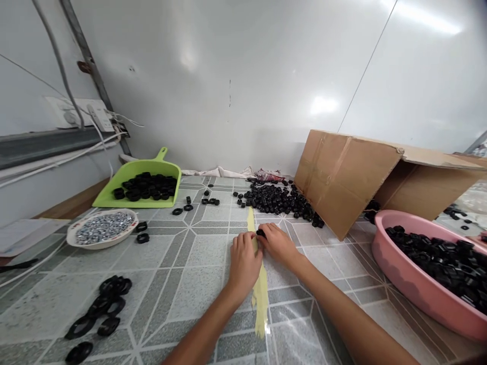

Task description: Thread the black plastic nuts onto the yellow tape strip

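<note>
Both my hands rest close together on the tiled table, over a strip of yellow tape (pixel 260 299) that runs along the surface. My right hand (pixel 279 243) has its fingers curled around a small black ring-shaped part (pixel 261 233) at the tape's far end. My left hand (pixel 244 263) lies beside it with fingers bent down onto the tape; what it grips, if anything, is hidden. A heap of the same black parts (pixel 277 198) lies just beyond my hands.
A green dustpan (pixel 141 170) with black rings sits far left, a white dish of silver nuts (pixel 102 228) near it. Larger black rings (pixel 99 314) lie at near left. A tipped cardboard box (pixel 342 177) and pink basin (pixel 403 274) of black parts stand right.
</note>
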`<state>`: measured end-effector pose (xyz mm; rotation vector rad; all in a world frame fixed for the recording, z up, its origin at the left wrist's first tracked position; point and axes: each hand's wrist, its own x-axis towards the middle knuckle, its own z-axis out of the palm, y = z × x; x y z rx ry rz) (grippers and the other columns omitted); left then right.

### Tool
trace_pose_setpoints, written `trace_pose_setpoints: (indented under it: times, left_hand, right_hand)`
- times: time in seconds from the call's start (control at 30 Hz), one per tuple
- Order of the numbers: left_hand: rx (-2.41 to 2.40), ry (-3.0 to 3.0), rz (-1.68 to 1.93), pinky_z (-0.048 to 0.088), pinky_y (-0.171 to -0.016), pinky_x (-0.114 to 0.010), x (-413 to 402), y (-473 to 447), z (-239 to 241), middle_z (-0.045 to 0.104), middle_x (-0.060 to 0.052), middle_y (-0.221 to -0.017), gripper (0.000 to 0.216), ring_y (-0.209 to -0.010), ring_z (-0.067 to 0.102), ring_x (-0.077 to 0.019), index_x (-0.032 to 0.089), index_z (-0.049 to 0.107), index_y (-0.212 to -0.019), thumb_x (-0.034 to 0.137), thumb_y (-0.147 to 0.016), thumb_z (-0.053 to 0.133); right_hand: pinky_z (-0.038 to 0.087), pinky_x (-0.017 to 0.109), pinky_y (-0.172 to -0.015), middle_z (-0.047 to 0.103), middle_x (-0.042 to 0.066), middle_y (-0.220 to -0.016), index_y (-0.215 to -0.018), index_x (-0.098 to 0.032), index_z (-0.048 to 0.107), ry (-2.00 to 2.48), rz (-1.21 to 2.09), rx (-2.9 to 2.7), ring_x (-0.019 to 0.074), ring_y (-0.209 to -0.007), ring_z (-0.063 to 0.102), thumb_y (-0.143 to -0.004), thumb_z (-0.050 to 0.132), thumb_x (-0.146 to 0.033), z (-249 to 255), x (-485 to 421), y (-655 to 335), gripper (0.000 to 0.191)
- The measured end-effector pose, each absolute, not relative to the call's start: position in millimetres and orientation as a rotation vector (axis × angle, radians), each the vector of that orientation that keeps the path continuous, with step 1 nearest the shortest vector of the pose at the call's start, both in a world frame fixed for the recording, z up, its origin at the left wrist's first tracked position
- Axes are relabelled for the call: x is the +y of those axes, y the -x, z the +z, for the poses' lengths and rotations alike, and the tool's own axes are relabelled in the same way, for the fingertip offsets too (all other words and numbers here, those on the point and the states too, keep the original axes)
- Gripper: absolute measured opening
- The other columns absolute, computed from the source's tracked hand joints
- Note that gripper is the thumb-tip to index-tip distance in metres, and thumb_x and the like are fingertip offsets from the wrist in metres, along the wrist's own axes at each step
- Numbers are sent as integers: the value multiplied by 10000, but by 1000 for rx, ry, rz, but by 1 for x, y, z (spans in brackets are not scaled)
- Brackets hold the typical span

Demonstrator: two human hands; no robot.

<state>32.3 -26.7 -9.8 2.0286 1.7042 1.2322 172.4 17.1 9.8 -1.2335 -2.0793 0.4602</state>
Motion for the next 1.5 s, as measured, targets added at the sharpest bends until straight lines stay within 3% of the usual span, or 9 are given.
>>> trace_pose_setpoints:
  times: [0.13, 0.3, 0.43, 0.67, 0.9, 1.03, 1.2, 1.3, 1.5]
  left_hand:
    - [1611, -2080, 1141, 424, -875, -428, -32, -34, -4, 622, -75, -1106, 218, -1044, 544, -274, 205, 512, -1091, 183, -882, 571]
    - [1480, -2011, 1128, 439, -809, -382, -39, -36, 9, 643, -63, -1009, 162, -943, 587, -257, 217, 516, -1061, 211, -902, 546]
    - [1486, -1933, 1098, 446, -716, -336, -41, -36, 11, 663, -42, -957, 148, -826, 617, -231, 228, 531, -1059, 243, -912, 545]
    - [1341, -1868, 1188, 469, -768, -300, -40, -35, 9, 663, -25, -1015, 223, -850, 619, -184, 251, 622, -1143, 274, -935, 546]
    - [1318, -1477, 1207, 479, -702, -273, -28, -35, 5, 702, -35, -886, 270, -767, 644, -180, 196, 681, -964, 445, -861, 660]
    - [1377, -1310, 1261, 459, -655, -259, -24, -31, 2, 686, -30, -815, 389, -732, 622, -170, 181, 680, -1036, 503, -817, 698]
    - [1294, -1295, 1208, 472, -711, -269, -23, -29, 5, 727, -67, -906, 404, -826, 651, -194, 175, 715, -1038, 511, -813, 706]
    - [1233, -1281, 1163, 485, -726, -279, -23, -29, 9, 736, -81, -927, 412, -838, 654, -201, 164, 723, -1044, 500, -808, 718]
    - [1013, -1160, 1007, 498, -867, -315, -22, -24, 17, 713, -92, -1146, 471, -898, 644, -177, 204, 673, -1245, 429, -835, 720]
  right_hand:
    - [456, 331, -764, 664, 53, -896, -1006, -183, 613, 1242, 826, -1731, 208, -820, 604, -899, 614, -359, 3, 0, -173, 206]
    - [459, 297, -748, 678, 40, -877, -925, -178, 648, 1085, 1324, -1272, 197, -839, 617, -812, 725, -447, 3, -23, -171, 302]
    - [455, 280, -714, 662, 26, -858, -916, -187, 656, 1014, 1392, -1100, 172, -800, 598, -789, 759, -436, 6, -27, -169, 298]
    - [492, 297, -715, 630, 27, -866, -875, -169, 647, 943, 1502, -948, 166, -789, 594, -753, 783, -427, 9, -23, -172, 316]
    - [513, 306, -646, 614, 18, -823, -939, -180, 612, 1109, 1247, -1145, 176, -730, 606, -791, 727, -428, 12, -15, -182, 311]
    - [514, 347, -770, 641, 48, -936, -1070, -206, 644, 1196, 924, -1500, 207, -864, 617, -877, 653, -356, 20, -17, -194, 245]
    - [470, 405, -938, 620, 82, -1149, -1207, -248, 625, 1108, 513, -2021, 245, -1097, 569, -959, 537, -201, 27, -25, -200, 267]
    - [491, 371, -919, 636, 65, -1159, -1224, -258, 610, 1103, 560, -2067, 218, -1067, 597, -981, 485, -165, 26, -27, -199, 288]
    - [494, 345, -903, 660, 59, -1139, -1246, -262, 633, 1080, 737, -1911, 199, -1026, 625, -977, 502, -194, 21, -20, -201, 307]
